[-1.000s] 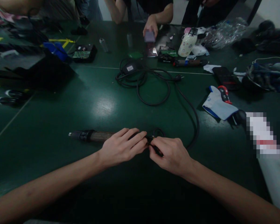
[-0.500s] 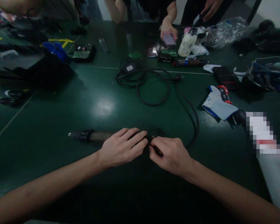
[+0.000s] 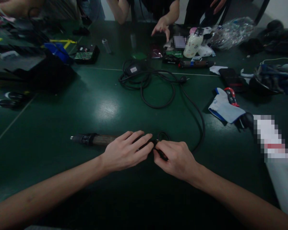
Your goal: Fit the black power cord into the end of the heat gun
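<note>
An electric screwdriver [image 3: 103,139] lies on the green table in front of me, its metal tip pointing left. My left hand [image 3: 128,150] is wrapped over its rear half, hiding that part. At the tool's right end, my right hand [image 3: 175,156] pinches the end of a black cable; the plug itself is mostly covered by my fingers. A small loop of thin black cord [image 3: 163,133] rises just behind the right hand. From there the black power cable [image 3: 203,124] curves back toward a black adapter box [image 3: 133,69].
A dark tray [image 3: 26,68] stands at left, with a circuit board in a case [image 3: 85,54] beyond. Another electric screwdriver [image 3: 196,64], a cream bottle [image 3: 193,44] and plastic wrap [image 3: 232,33] are at the back. White-blue gloves [image 3: 224,107] lie at right. A person's hand [image 3: 162,28] reaches in opposite.
My hands and the screwdriver stay almost in place; my left fingers shift slightly right. Across the table, the other person's hand has let go of the blurred pale item and moved left.
</note>
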`<act>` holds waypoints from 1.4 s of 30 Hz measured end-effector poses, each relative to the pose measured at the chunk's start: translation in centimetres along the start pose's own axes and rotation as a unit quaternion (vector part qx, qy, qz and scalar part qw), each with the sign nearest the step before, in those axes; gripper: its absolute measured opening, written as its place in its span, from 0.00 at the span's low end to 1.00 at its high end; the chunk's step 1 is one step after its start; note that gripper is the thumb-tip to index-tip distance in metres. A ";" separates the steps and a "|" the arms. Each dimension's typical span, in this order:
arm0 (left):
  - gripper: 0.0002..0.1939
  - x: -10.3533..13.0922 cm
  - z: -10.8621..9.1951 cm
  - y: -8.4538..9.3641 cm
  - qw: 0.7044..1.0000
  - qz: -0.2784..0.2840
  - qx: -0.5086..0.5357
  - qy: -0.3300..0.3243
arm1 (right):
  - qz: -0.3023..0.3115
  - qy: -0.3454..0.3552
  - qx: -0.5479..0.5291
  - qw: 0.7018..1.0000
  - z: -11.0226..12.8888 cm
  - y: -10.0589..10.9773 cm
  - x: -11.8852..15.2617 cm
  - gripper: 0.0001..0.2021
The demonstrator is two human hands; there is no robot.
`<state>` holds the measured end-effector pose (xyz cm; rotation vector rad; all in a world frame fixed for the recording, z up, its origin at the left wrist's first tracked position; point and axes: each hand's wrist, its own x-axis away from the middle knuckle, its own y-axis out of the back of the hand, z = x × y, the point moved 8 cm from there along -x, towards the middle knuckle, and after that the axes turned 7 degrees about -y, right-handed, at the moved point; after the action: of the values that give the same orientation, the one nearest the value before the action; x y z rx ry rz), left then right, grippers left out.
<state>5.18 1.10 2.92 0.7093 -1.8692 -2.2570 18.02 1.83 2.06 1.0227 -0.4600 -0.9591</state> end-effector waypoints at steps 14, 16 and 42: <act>0.13 0.0 0.2 -0.1 1.000 -0.002 -0.001 0.007 | -0.002 -0.002 0.004 1.000 -0.1 -0.2 0.1 0.08; 0.14 0.0 0.2 0.1 1.000 -0.007 -0.003 0.015 | -0.005 -0.001 0.005 1.000 -0.1 -0.2 0.1 0.08; 0.14 -0.1 0.0 -0.1 1.000 0.002 -0.005 -0.003 | -0.002 -0.005 0.001 1.000 -0.2 -0.2 0.1 0.08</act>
<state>5.28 1.13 2.80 0.6972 -1.8590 -2.2679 18.07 1.83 1.79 1.0219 -0.4678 -0.9670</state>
